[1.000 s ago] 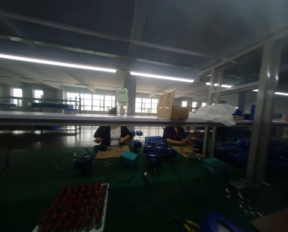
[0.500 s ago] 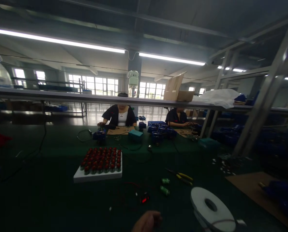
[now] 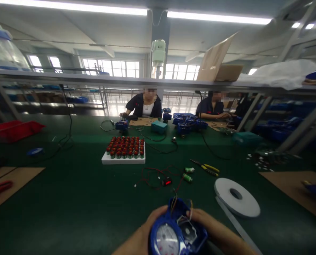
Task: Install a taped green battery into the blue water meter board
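Note:
A blue water meter (image 3: 177, 230) is at the bottom centre, with a round clear dial and an open compartment beside it. Thin wires stick up from its top. My left hand (image 3: 143, 230) wraps the meter's left side. My right hand (image 3: 209, 221) grips its right side, the fingertips near the wires. Beyond the meter lie a small black module with a lit red display (image 3: 167, 181), red and black leads, and two green battery cells (image 3: 187, 177). Yellow-handled pliers (image 3: 207, 168) rest further back.
A roll of white tape (image 3: 225, 191) lies right of my hands, its loose end trailing forward. A white foam tray (image 3: 123, 161) carries several red-topped cells. A red bin (image 3: 14, 130) stands left. Two people work across the bench, among more blue meters (image 3: 188, 122) and a teal box (image 3: 159, 126).
The view has tipped downward. Both my hands now show around the blue water meter, where earlier only one blurred hand appeared at the bottom edge.

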Tool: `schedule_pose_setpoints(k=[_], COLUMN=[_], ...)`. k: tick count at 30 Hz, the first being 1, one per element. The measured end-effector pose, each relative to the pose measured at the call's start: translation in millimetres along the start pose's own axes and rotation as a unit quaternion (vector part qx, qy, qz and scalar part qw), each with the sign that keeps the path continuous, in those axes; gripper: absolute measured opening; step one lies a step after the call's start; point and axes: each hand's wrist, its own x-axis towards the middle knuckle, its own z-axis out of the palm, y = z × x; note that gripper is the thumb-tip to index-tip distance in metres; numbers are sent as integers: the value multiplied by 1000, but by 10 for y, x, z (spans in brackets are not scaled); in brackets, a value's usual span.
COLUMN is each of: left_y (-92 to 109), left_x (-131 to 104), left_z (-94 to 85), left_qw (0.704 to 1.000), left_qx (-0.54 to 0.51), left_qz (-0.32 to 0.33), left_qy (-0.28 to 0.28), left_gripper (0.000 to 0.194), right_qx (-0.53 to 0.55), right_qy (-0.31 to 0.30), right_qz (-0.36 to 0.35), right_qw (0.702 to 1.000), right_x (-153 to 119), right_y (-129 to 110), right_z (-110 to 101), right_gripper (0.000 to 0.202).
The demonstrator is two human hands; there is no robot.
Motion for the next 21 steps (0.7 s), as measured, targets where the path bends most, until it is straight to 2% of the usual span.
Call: schedule_pose_setpoints(k=[1, 3, 5, 8, 11, 14, 18, 19, 21], left_y=[-32, -142, -303, -584, -856, -1092, -1282, -1297, -1293], left_x=[-12, -28, -39, -54, -55, -45, -58, -62, -61], left_z=[33, 84, 113, 123, 125, 189, 447, 525, 663], left_qw=[1000, 999, 995, 985, 970, 948, 892, 884, 876], left_qx=[2, 11, 20, 43, 61, 68, 120, 145, 202], left_qz=[7, 25, 39, 31, 11, -10, 17, 33, 64], left_qy=[14, 45, 87, 163, 237, 312, 436, 443, 434], left_gripper=[100, 101, 105, 107, 102, 86, 66, 66, 81], right_qx=[-2, -31, -63, -79, -68, -28, 27, 37, 50], right_qy=[-62, -109, -71, 25, 109, 141, 172, 176, 187], right_qz=[6, 31, 57, 82, 42, -35, -104, -106, -103], right_qw=[998, 993, 994, 993, 991, 989, 979, 978, 976], right_x=[21, 47, 66, 70, 1, -126, -216, -205, -149], right_y=[-43, -127, -173, -118, 74, 328, 587, 620, 647], right_z=[-61, -207, -370, -597, -675, -510, -76, 26, 187], right_gripper=[41, 48, 54, 63, 68, 67, 68, 72, 76])
